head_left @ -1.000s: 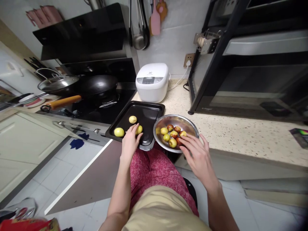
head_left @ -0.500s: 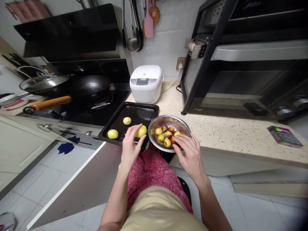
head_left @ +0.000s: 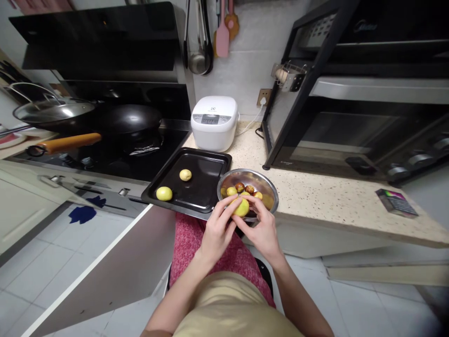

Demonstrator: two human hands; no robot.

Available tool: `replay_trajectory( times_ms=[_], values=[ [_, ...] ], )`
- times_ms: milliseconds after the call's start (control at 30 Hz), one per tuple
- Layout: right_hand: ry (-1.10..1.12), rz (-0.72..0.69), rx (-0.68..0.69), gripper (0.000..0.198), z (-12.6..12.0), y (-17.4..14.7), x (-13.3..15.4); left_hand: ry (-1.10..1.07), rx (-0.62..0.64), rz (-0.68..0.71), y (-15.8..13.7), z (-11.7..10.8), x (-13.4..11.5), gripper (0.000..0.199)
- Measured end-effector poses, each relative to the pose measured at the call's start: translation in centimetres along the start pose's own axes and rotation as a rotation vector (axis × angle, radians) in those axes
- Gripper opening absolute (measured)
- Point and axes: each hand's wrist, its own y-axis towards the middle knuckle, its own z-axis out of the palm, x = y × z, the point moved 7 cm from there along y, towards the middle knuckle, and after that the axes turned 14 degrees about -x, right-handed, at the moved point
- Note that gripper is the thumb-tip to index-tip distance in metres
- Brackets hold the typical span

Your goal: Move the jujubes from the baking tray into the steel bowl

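Over the near edge of a steel bowl [head_left: 270, 185], both my hands close round a smooth yellow-green fruit [head_left: 242, 208]. My left hand [head_left: 218, 231] grips it from the left. My right hand [head_left: 261, 229] has its fingers on the other side; whether they pinch anything else is hidden. Inside the bowl lie several small fruits that look like jujubes [head_left: 249, 189], some green-yellow, some mottled red-brown. A black baking tray [head_left: 199, 192] stands left of the bowl, bearing a yellow-green round fruit [head_left: 164, 193] and a paler, smaller yellow one [head_left: 185, 175].
Behind the tray is a white rice cooker [head_left: 213, 124]. A black wok [head_left: 129, 121] and a lidded pan sit on the stove at left. To the right stands an oven [head_left: 333, 135] in a black rack, with a small box [head_left: 396, 202] on the counter. A cabinet door [head_left: 115, 262] hangs open below.
My left hand has carried the yellow-green fruit rightward from above the tray to over the bowl. My right hand has come out of the bowl's fruits and met it.
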Motion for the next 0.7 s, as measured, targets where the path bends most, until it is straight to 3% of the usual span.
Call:
replay_trajectory(
  times_ms=[333,533,700],
  values=[
    [-0.274,-0.041,-0.029,0.034,0.5,4.7,-2.8,0.108,0.107,-0.138,-0.5,-0.4,3.6,0.053],
    [-0.343,-0.078,0.069,0.034,2.2,4.9,-3.3,0.11,0.126,-0.153,-0.9,-0.4,4.3,0.05],
    [-0.373,-0.106,0.127,0.046,2.8,4.5,-3.2,0.113,0.128,-0.138,-1.0,-0.3,4.3,0.047]
  ],
)
